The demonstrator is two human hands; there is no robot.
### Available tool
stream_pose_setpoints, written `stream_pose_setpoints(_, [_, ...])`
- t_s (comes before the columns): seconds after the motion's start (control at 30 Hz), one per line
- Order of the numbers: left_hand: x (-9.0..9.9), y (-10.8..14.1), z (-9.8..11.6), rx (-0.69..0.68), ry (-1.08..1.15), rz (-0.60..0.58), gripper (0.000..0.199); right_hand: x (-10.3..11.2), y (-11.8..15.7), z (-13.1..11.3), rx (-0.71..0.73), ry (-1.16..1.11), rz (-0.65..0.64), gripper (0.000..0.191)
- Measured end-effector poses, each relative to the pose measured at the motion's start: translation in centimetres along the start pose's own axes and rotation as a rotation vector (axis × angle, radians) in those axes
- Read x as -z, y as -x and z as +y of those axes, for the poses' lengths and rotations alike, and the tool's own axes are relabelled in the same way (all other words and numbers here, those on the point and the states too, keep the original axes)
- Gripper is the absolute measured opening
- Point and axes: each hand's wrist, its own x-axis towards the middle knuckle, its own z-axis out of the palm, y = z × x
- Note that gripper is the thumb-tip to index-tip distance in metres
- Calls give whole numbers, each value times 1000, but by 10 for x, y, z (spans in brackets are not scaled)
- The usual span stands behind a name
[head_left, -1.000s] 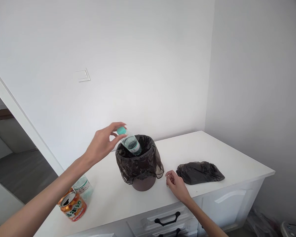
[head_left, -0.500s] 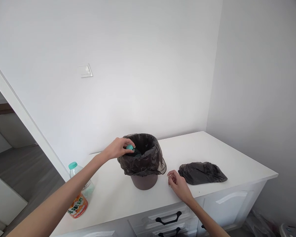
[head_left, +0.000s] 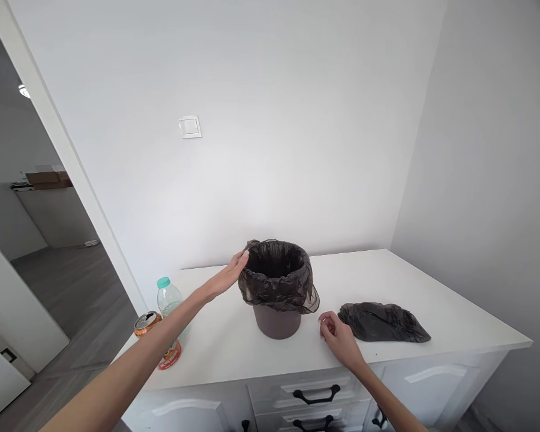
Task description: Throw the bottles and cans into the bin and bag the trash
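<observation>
A brown trash bin (head_left: 276,322) stands on the white countertop, lined with a dark plastic bag (head_left: 281,291) folded over its rim. My left hand (head_left: 231,273) rests against the left side of the bag-covered rim, fingers stretched out and holding nothing. The inside of the bin is dark, and I cannot make out its contents. My right hand (head_left: 337,340) lies on the countertop right of the bin with curled fingers and nothing visible in them. Beside it lies a folded dark trash bag (head_left: 384,322).
At the left end of the countertop (head_left: 216,348) are an orange drink can (head_left: 147,321) and a clear bottle (head_left: 168,296) with a teal cap, both partly behind my left forearm. Drawers with black handles (head_left: 316,394) sit below. A doorway opens at far left.
My left hand has let go of the teal-capped bottle inside the bin, and that bottle is out of sight. The hand has drawn back to the rim. My right hand stays curled; the view has shifted.
</observation>
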Motion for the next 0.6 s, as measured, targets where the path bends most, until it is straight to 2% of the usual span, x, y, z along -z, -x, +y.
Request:
stream_pose_setpoints(0.07, [2, 8, -14, 6, -80, 56, 75, -1, 1, 1, -4, 6, -6, 21])
stream_pose_setpoints(0.13, [12, 17, -27, 16, -195, 157, 72, -2, 1, 2, -11, 16, -8, 22])
stream_pose_setpoints(0.23, [42, 34, -51, -9, -337, 316, 63, -3, 2, 2, -12, 35, -7, 22])
stream_pose_setpoints(0.33, [77, 55, -81, -1, -590, 460, 54, -4, 2, 2, 4, 47, 4, 22])
stream_pose_setpoints(0.37, [86, 62, -92, 40, -675, 466, 54, -4, 2, 3, 9, 48, 8, 22])
stream_pose_setpoints(0.43, [98, 76, -112, 143, -765, 396, 55, -5, 2, 3, 13, 48, 12, 22])
stream_pose_setpoints(0.53, [99, 90, -129, 227, -665, 281, 56, -6, 2, 3, 12, 43, 19, 22])
stream_pose_setpoints(0.6, [96, 94, -129, 212, -580, 285, 54, -6, 2, 3, 12, 35, 29, 22])
